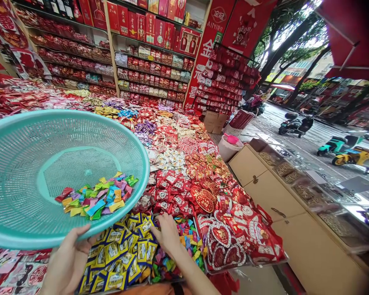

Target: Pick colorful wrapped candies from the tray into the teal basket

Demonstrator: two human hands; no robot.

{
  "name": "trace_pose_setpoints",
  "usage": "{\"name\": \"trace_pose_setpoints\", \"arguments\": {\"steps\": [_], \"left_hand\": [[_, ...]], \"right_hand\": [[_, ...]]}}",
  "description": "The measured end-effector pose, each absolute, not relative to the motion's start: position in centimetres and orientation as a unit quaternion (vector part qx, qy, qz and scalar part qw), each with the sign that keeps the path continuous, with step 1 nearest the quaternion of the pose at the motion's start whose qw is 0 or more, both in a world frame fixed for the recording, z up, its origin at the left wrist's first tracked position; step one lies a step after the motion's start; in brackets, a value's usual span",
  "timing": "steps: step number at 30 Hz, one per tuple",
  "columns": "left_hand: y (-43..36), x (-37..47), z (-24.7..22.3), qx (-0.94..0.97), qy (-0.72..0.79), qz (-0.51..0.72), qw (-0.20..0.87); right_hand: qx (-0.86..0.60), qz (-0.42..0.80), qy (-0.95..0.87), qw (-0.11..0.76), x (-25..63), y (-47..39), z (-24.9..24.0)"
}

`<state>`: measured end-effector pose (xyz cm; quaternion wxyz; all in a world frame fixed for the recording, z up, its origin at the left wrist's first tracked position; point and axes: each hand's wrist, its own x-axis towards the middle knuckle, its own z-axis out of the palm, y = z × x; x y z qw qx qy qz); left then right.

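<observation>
A large turquoise plastic basket (89, 118) with mesh walls takes up the left side, tilted, with a pile of small colourful wrapped candies (101, 198) at its lower right. My left hand (68, 258) grips the near rim, thumb over the edge and fingers underneath. Close to the front edge, my right hand (167, 233) reaches down between yellow-and-blue wrapped packets (119, 254) and a heap of multicoloured candies (190, 241). Its fingertips are bent down at the candies; whether they hold any is hidden.
Red packets (172, 190) and heart-patterned bags (223, 246) cover the display. Shelves of red goods (153, 76) stand behind. At the right are a white bucket with a pink scoop (231, 139), a beige cabinet (273, 200) and parked scooters (297, 124).
</observation>
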<state>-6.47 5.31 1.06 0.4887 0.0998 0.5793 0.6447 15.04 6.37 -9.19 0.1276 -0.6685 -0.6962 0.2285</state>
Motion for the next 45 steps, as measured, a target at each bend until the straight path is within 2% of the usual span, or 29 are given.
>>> {"name": "trace_pose_setpoints", "arguments": {"steps": [4, 8, 19, 23, 29, 34, 41, 45], "left_hand": [[5.3, -6.9, 0.3, 0.125, 0.557, 0.661, 0.488], [5.2, -7.0, 0.2, 0.121, 0.558, 0.662, 0.486], [5.3, -6.9, 0.2, 0.113, 0.552, 0.661, 0.496], [5.2, -6.9, 0.1, 0.109, 0.556, 0.657, 0.498], [5.3, -6.7, 0.4, 0.115, 0.555, 0.662, 0.492], [5.3, -6.4, 0.7, 0.101, 0.564, 0.656, 0.491], [5.0, -6.2, 0.5, 0.117, 0.556, 0.659, 0.493], [5.1, -6.4, 0.0, 0.122, 0.552, 0.658, 0.498]], "right_hand": [[-0.660, 0.256, -0.699, 0.101, 14.6, 6.4, -9.5], [-0.648, 0.280, -0.699, 0.111, 13.7, 6.3, -9.3], [-0.585, 0.331, -0.707, 0.222, 11.9, 6.2, -9.9], [-0.606, 0.293, -0.699, 0.241, 14.5, 7.3, -9.8], [-0.568, 0.176, -0.795, 0.122, 19.8, 10.0, -10.4], [-0.526, 0.135, -0.839, 0.038, 20.1, 10.8, -12.1], [-0.526, 0.103, -0.844, -0.013, 18.8, 11.0, -11.5], [-0.534, 0.077, -0.842, -0.003, 18.5, 10.9, -11.7]]}}
